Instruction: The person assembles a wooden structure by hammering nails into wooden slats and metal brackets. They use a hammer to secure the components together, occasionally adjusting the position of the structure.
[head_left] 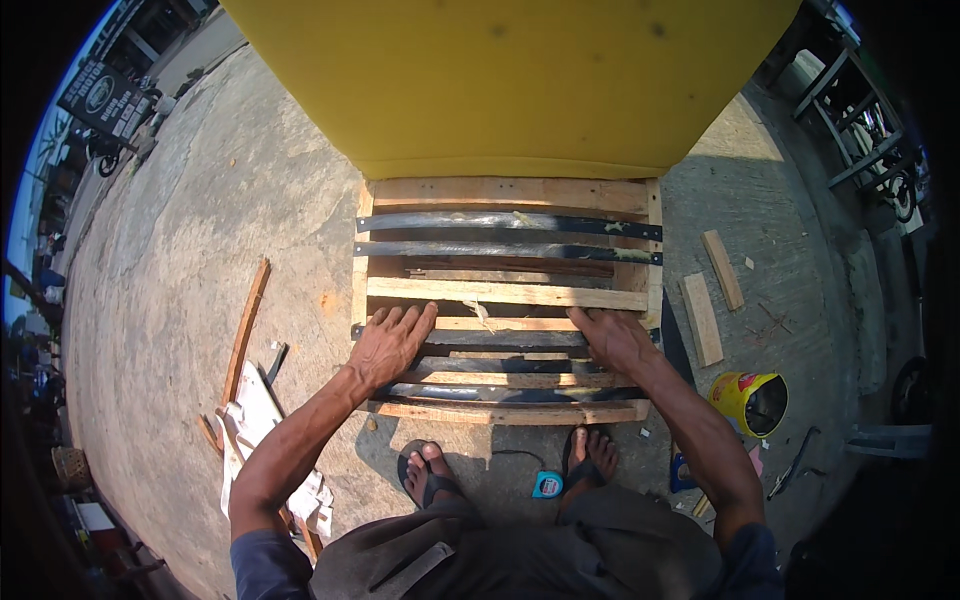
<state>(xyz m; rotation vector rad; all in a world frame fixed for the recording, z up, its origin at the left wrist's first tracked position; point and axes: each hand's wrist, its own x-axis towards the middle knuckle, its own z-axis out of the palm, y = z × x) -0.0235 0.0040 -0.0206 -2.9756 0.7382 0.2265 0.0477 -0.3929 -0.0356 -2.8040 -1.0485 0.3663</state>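
Person squats over wooden frame [505,293] lying flat on concrete floor [190,270], yellow upholstered panel [500,80] at its far end. Black straps [508,222] run across frame betw wooden slats. L hand [388,345] lies flat, palm down, fingers [405,318] spread wide over slat and strap near frame's left side; grips nothing. R hand [615,338] palm down on strap near right side, fingers together, pressing, not closed on anything. Blue tape measure [547,485] on floor betw sandaled feet. Yellow bucket [750,400] to the right, wood offcuts [702,318] beside frame.
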